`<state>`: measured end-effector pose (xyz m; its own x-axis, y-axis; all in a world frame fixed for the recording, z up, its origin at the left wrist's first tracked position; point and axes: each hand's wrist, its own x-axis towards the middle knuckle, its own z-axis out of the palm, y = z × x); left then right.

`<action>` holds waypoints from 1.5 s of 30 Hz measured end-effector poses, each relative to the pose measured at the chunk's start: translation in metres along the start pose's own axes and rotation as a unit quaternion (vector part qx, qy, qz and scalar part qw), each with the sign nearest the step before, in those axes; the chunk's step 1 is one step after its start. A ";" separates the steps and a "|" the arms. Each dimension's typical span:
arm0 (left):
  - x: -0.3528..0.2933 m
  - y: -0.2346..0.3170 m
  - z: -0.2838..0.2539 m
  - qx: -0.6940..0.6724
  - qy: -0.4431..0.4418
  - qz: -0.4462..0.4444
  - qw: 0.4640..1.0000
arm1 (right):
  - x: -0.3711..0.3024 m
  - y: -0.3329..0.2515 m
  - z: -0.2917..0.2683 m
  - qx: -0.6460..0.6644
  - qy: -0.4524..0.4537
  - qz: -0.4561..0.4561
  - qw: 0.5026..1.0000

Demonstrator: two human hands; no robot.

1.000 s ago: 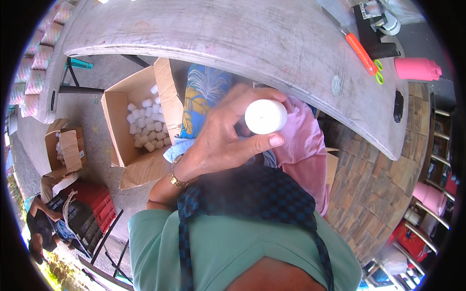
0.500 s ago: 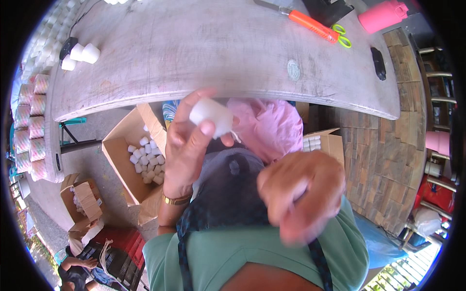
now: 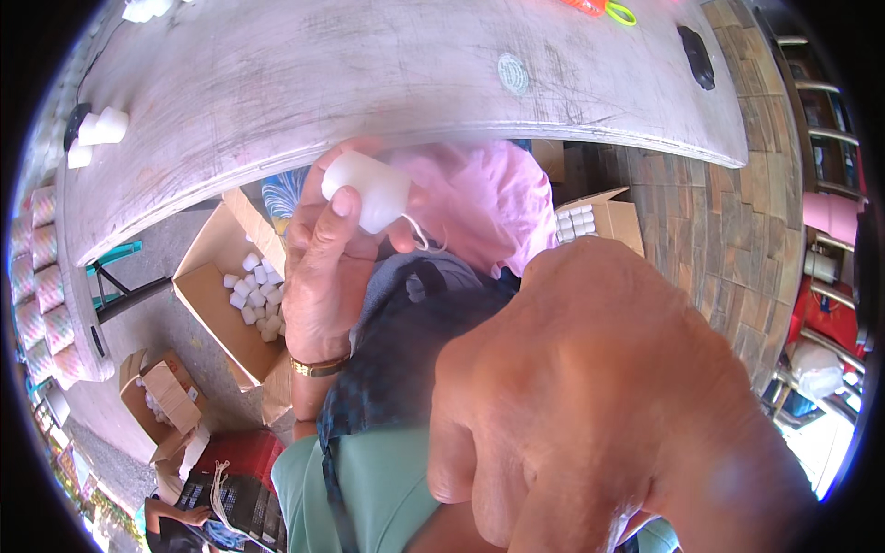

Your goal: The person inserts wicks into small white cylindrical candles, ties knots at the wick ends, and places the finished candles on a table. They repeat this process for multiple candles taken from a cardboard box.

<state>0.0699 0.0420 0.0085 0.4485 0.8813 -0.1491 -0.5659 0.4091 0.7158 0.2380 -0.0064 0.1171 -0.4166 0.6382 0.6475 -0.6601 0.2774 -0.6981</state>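
My left hand (image 3: 323,249) is closed round a small white cylinder (image 3: 367,192) just off the table's near edge, with the thumb pressed on its side. From the cylinder's right end a thin white string (image 3: 422,232) hangs in a loop. Large and close, my right hand (image 3: 581,396) fills the lower right. Its fingers are curled in, and whatever they may hold is hidden. Below the left hand's side of the table, an open cardboard box (image 3: 210,276) holds many similar white cylinders (image 3: 254,293).
The grey table (image 3: 323,83) spans the top, with a few white cylinders (image 3: 111,125) at left and a black object (image 3: 696,57) at right. Pink cloth (image 3: 489,198) lies beneath its edge. Another carton (image 3: 619,226) holds white pieces. A person's arm (image 3: 175,512) shows lower left, beside a dark crate (image 3: 244,502).
My right hand has come up much closer to the camera, its fingers still curled. The view has shifted, and the left hand keeps the white cylinder, its string now showing more.
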 end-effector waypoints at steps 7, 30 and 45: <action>0.005 -0.003 -0.003 0.028 0.004 -0.004 1.000 | 0.001 0.001 0.001 -0.020 0.014 -0.012 1.000; 0.014 0.007 0.004 0.035 0.063 0.139 0.988 | -0.015 0.091 -0.040 -0.459 0.267 0.113 0.840; 0.010 0.013 0.005 0.015 0.043 0.115 0.992 | -0.015 0.083 -0.037 -0.516 0.284 0.122 0.798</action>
<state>0.0701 0.0547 0.0197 0.2482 0.9681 -0.0358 -0.6246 0.1882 0.7580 0.2125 0.0339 0.0384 0.0908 0.9056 0.4144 0.3875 0.3512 -0.8524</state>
